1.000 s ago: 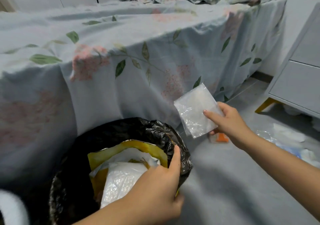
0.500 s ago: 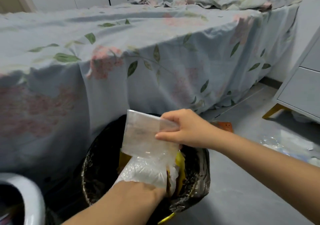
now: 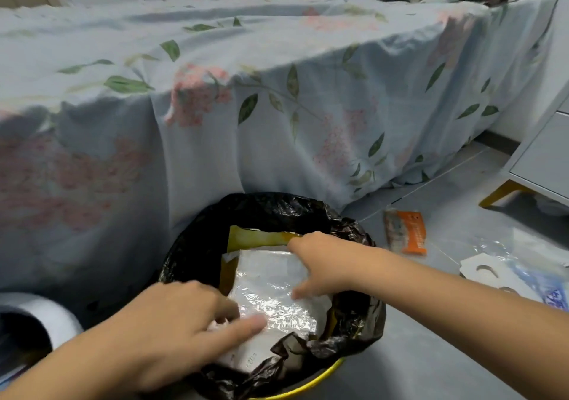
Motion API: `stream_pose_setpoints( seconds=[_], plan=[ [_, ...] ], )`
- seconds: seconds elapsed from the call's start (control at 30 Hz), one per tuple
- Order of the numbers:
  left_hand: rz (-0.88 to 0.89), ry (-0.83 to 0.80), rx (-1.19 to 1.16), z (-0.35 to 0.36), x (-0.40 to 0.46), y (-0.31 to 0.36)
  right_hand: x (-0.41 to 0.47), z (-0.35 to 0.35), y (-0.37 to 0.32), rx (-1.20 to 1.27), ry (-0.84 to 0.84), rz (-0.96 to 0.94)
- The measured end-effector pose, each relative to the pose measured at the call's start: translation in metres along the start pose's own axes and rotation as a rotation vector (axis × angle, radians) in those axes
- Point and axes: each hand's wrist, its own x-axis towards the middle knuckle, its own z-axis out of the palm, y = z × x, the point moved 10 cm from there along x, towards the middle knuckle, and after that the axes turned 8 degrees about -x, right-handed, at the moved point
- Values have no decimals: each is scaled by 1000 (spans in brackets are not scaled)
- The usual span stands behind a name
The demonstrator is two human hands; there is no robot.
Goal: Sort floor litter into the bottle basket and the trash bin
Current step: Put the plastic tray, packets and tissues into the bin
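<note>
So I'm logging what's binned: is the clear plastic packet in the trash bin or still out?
In. The clear plastic packet lies inside the trash bin, both hands pressing on it.

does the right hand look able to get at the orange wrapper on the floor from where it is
Probably yes: the right hand rests on the plastic bag in the trash bin, and the orange wrapper lies on bare floor beside it.

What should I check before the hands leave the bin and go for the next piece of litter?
1. Clear plastic bag inside the trash bin: ok.
2. Right hand free of the bag: cannot tell, it rests on it.
3. Left hand free: cannot tell, fingers touch the plastic.
4. Black liner over the rim: ok.
5. Orange wrapper on the floor, unobstructed: ok.
</note>
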Motion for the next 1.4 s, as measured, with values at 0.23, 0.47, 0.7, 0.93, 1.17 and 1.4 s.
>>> stream_pose_setpoints(
  seconds=[0.23,0.47,0.7,0.93,1.17,1.4],
  plan=[
    [-338,510,82,-52,-1,-59,-60,-88,71,327,844,61],
    [-488,294,63,-22,26,-88,-51,28,248,330,672,653],
    [-354,359,34,-24,62,-75,-26,122,318,267,242,867],
    [-344,378,-5,-26,77,-64,-14,158,338,200,120,869],
    [-253,429,-119,-31,77,-64,-6,160,351,294,126,944],
    [-231,472,-144,-30,74,-65,-3,177,342,387,76,995]
  ],
)
